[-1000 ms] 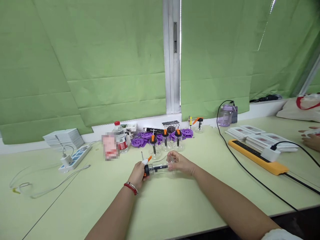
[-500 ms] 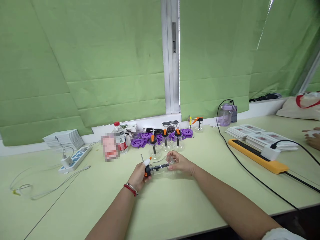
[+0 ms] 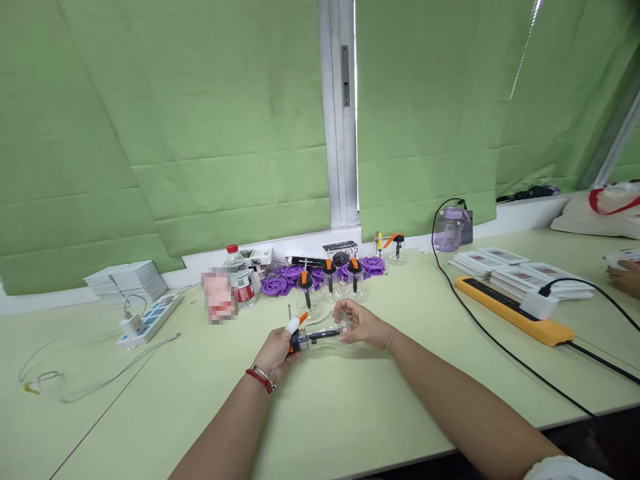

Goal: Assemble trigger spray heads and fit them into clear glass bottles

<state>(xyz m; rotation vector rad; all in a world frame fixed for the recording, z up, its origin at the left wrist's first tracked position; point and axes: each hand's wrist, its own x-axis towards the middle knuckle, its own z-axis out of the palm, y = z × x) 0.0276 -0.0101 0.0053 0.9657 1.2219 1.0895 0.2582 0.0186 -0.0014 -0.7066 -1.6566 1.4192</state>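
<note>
A clear glass bottle [image 3: 323,335] with a black tube inside lies on its side between my hands. My left hand [image 3: 277,350] is closed round its black top, the thumb, wrapped in white, against an orange lever [image 3: 303,318]. A thin metal rod sticks up beside that thumb. My right hand [image 3: 364,325] grips the rounded glass end with its fingers. Just beyond stand several similar bottles with black and orange tops, among them a left one [image 3: 306,297], a middle one [image 3: 330,283] and a right one [image 3: 355,283].
Purple plastic parts [image 3: 276,287] lie behind the bottles, beside a red-capped water bottle [image 3: 241,280]. A white power strip [image 3: 155,317] is at left. On the right are an orange power strip [image 3: 510,310], stacked cards [image 3: 540,280], a black cable and another person's hand [image 3: 625,277].
The orange lever shows more clearly above my left thumb and the bottle has turned slightly. Both hands keep their hold. At right, the other person's hand and white item have shifted.
</note>
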